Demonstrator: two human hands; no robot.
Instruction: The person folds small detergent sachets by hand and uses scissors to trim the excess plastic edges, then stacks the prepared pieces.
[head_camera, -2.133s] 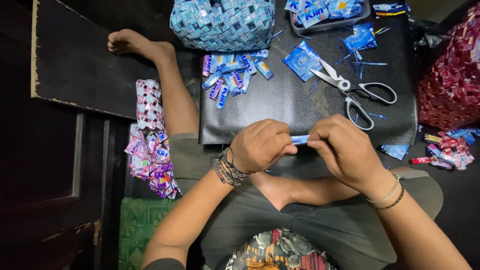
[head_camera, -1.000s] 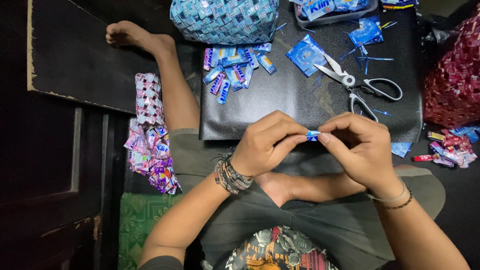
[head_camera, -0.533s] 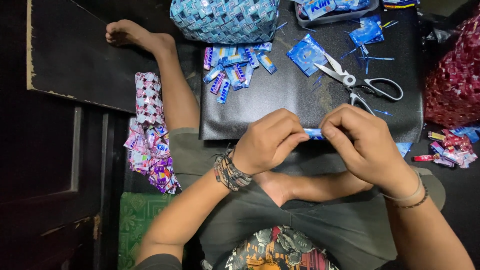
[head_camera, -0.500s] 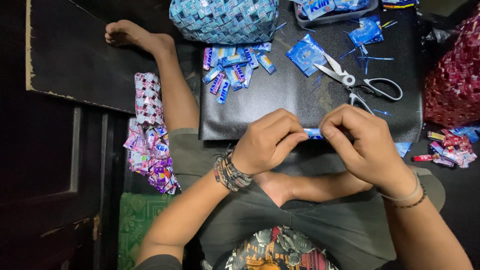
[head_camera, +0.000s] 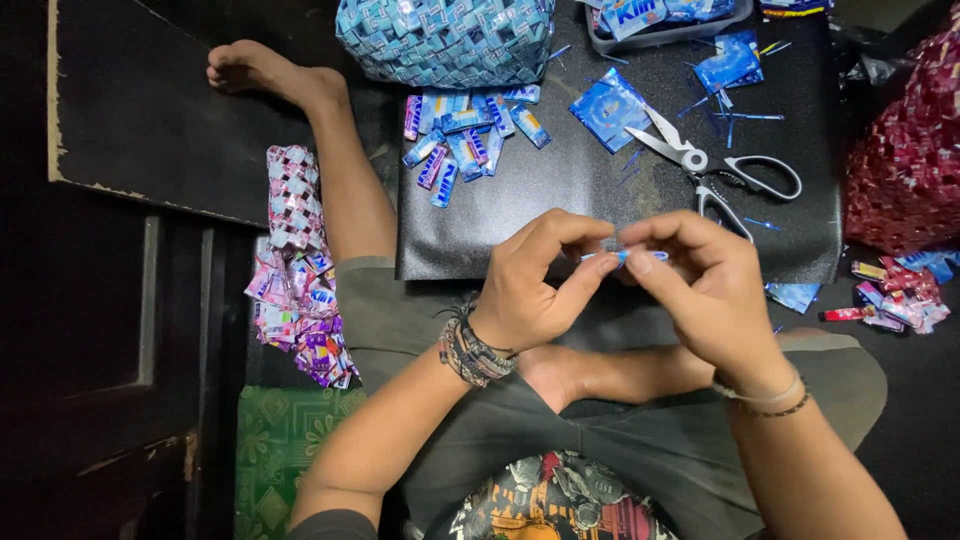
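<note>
Over the black board (head_camera: 520, 215) on our lap, our left hand (head_camera: 535, 275) and right hand (head_camera: 700, 285) pinched one thin folded blue wrapper strip (head_camera: 625, 256) between fingertips, and so slight a grip risked it slipping and unfolding.

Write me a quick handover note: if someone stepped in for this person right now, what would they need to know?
Left hand and right hand: both pinch one small folded blue wrapper strip between fingertips, above the black board.
Nearby: pile of folded blue pieces, scissors lying open, a flat blue wrapper, a woven blue bag.
Done: many pieces folded.
Left: this strip is still in hand.
</note>
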